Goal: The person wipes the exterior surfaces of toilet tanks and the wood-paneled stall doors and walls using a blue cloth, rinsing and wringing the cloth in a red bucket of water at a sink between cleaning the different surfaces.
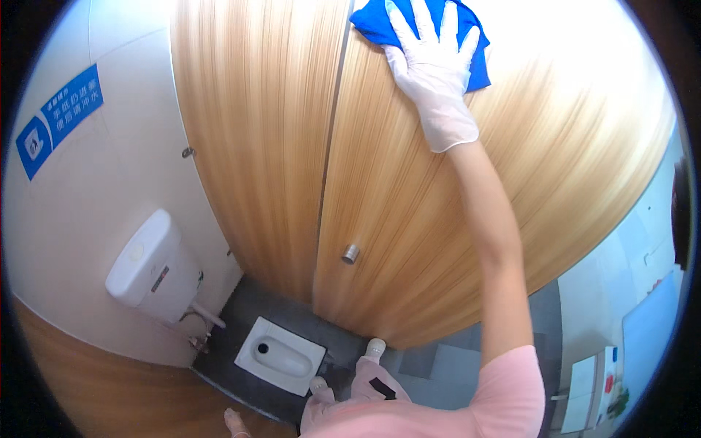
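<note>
My right hand (431, 73), in a thin white glove, is high on a wood-grain door (409, 190). Its fingers are spread over a blue cloth (478, 77), holding it flat against the door. The cloth's edges stick out around the fingers and palm. Low at the left, near the lower rim of the view, my left hand (232, 421) shows small beside a brown wood-grain panel (109, 379). Its fingers are too small to make out, and I see nothing in it.
A round metal knob (350, 254) juts from the door. Left of it, a white cistern (150, 259) hangs on the wall above a squat toilet (281, 358) set in the dark floor. A blue sign (69, 109) is on the wall. White fixtures (588, 390) stand at far right.
</note>
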Demonstrator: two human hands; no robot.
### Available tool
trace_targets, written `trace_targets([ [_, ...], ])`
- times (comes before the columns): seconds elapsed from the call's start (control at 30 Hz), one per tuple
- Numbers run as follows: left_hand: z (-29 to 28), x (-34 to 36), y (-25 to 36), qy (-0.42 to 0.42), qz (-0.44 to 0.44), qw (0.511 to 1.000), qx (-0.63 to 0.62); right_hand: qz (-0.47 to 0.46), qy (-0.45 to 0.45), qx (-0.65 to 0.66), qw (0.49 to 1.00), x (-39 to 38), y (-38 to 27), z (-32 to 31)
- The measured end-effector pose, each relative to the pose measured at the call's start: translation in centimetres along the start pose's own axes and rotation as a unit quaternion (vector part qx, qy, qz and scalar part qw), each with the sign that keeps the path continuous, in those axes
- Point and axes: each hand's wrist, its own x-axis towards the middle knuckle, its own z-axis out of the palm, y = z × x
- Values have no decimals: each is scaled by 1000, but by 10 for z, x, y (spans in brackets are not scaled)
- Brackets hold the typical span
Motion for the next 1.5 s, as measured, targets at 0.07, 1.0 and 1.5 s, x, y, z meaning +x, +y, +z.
trace_targets([
  [0.07, 18, -26, -19, -15, 6, 996, 85, -10, -29, 45, 999, -28, -38, 20],
  [1.0, 27, 17, 133, -62, -81, 880, -465, -86, -84, -206, 971, -141, 201, -129],
  [1.5, 21, -34, 253, -99, 282, 946, -122, -70, -416, 169, 891, -504, 86, -147],
])
